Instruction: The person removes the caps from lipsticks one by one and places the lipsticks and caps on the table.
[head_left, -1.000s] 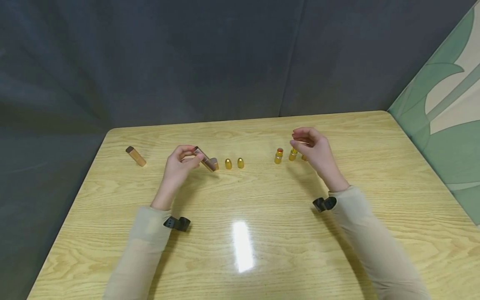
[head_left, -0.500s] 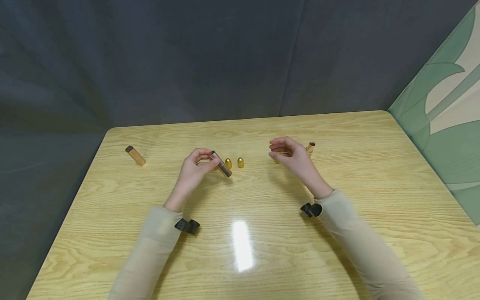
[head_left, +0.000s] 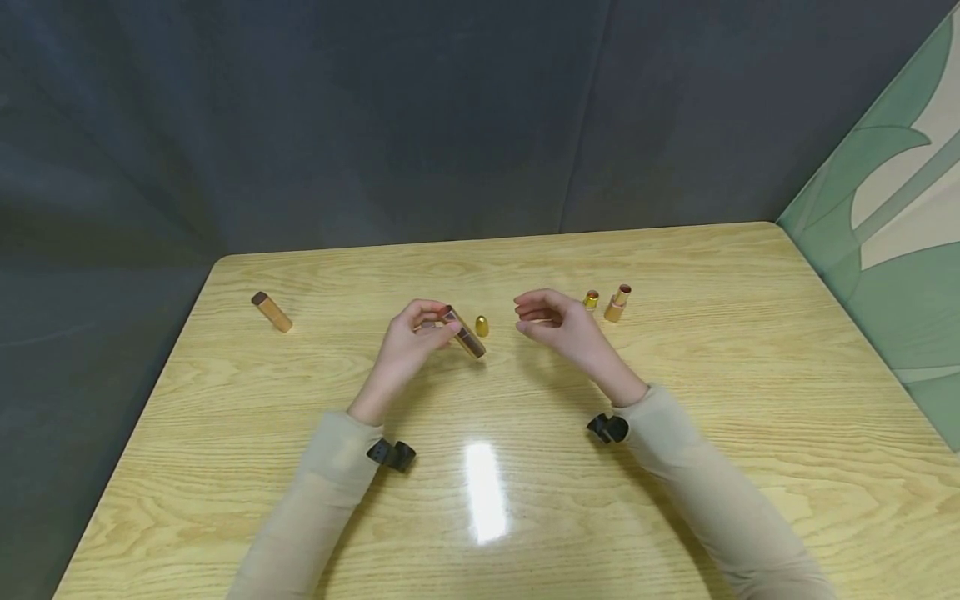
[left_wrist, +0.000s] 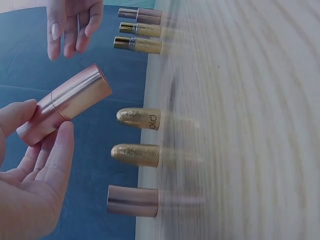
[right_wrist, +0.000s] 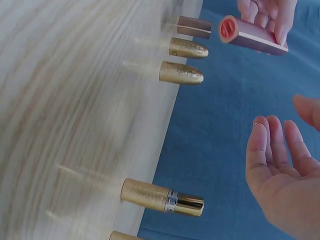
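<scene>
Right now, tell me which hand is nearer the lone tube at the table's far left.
Left. The left hand is to the right of the lone tube, holding a second tube; the right hand is farther right, past the gold caps, holding nothing.
</scene>
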